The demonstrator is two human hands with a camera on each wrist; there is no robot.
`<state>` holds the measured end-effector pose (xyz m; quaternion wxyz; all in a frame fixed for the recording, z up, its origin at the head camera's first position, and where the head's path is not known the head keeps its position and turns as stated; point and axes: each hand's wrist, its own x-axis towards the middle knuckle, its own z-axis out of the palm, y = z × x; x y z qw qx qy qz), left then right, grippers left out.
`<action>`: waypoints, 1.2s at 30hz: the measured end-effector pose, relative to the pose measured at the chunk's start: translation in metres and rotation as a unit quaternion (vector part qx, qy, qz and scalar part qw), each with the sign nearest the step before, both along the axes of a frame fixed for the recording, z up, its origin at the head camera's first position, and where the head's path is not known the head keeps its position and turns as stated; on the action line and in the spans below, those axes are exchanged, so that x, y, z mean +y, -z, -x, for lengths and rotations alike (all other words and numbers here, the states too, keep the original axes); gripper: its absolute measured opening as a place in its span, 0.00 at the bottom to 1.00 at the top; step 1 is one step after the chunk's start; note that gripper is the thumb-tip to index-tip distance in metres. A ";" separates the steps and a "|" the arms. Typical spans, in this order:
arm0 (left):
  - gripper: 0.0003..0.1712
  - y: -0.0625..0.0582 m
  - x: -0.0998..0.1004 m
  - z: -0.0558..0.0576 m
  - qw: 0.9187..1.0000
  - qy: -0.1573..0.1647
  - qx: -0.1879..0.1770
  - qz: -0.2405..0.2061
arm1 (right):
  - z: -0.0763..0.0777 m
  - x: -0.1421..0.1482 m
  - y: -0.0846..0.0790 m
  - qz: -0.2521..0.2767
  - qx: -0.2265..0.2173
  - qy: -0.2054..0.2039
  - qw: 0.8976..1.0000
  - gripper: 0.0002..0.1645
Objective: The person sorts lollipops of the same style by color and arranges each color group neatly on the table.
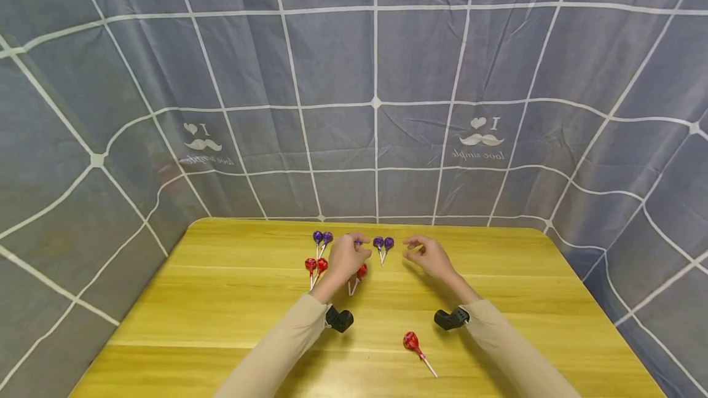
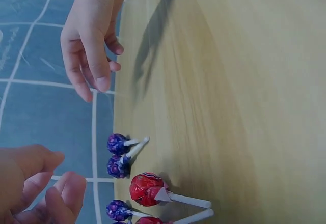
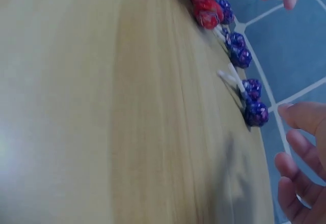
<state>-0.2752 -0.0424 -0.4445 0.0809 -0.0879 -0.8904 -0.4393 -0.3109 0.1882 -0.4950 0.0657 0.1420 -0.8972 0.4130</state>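
My left hand (image 1: 344, 258) hovers over the wooden table with loosely bent fingers and nothing in them. It partly covers a purple lollipop pair and a red lollipop (image 1: 362, 271). To its right lies another pair of purple lollipops (image 1: 378, 242), their sticks meeting. My right hand (image 1: 434, 259) is raised just right of that pair, its fingers apart and holding nothing. In the left wrist view, the left hand (image 2: 43, 186) is near several purple and red lollipops (image 2: 147, 189). The right wrist view has the right hand (image 3: 308, 158) beside a purple lollipop (image 3: 256, 114).
Left of the left hand lie a purple lollipop pair (image 1: 318, 237) and a red pair (image 1: 311, 265). A single red lollipop (image 1: 411, 341) rests nearer the front, between the forearms. Behind the wooden table (image 1: 221, 300) hangs a grey curtain (image 1: 343, 140) with white lines.
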 end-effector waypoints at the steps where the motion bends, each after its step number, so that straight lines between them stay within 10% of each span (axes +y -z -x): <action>1: 0.10 0.000 -0.001 -0.004 1.000 0.002 -0.003 -0.001 | -0.003 0.000 -0.001 0.000 0.001 -0.003 1.000 0.17; 36: 0.14 0.024 -0.014 -0.101 0.991 0.105 -0.066 -0.050 | -0.085 0.005 -0.018 0.001 -0.076 -0.184 0.980 0.17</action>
